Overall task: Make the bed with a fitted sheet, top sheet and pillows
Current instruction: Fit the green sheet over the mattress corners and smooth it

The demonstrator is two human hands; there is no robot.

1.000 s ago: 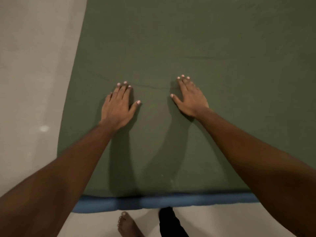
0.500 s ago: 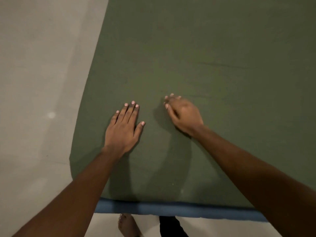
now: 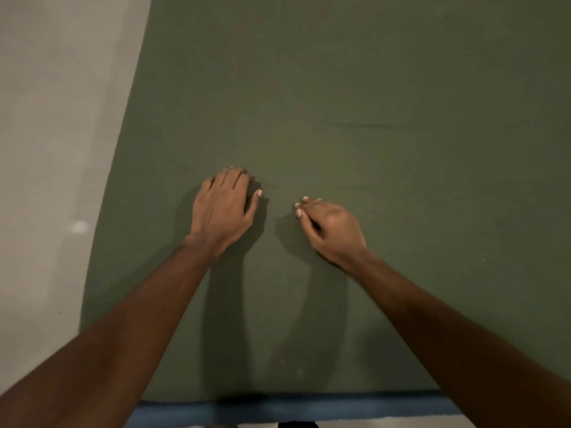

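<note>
Floor: we look down on a pale grey floor (image 3: 61, 118) running along the left side of the bed, with a small bright spot (image 3: 78, 227) on it.
Bed surface: a green sheet (image 3: 340, 88) lies spread flat and fills most of the view. Its left edge slants up along the floor and its near edge runs straight across the bottom.
Mattress: a blue strip (image 3: 309, 410) of it shows just below the sheet's near edge.
Creases: one long faint crease (image 3: 380, 125) runs across the sheet towards the right side. A short one (image 3: 268, 185) starts beside the left fingertips.
Left hand (image 3: 224, 208): it rests on the sheet closer to the left edge than the right. The fingers are bent with their tips down on the cloth and the thumb stands off to the side. We cannot tell whether any cloth is gathered under them.
Right hand (image 3: 332, 230): just beside the left and slightly closer to the near edge. Its fingers are curled and the thumb meets the fingertips at the sheet. We cannot tell whether cloth is caught between them.
Arms: both bare forearms reach in over the near edge.
</note>
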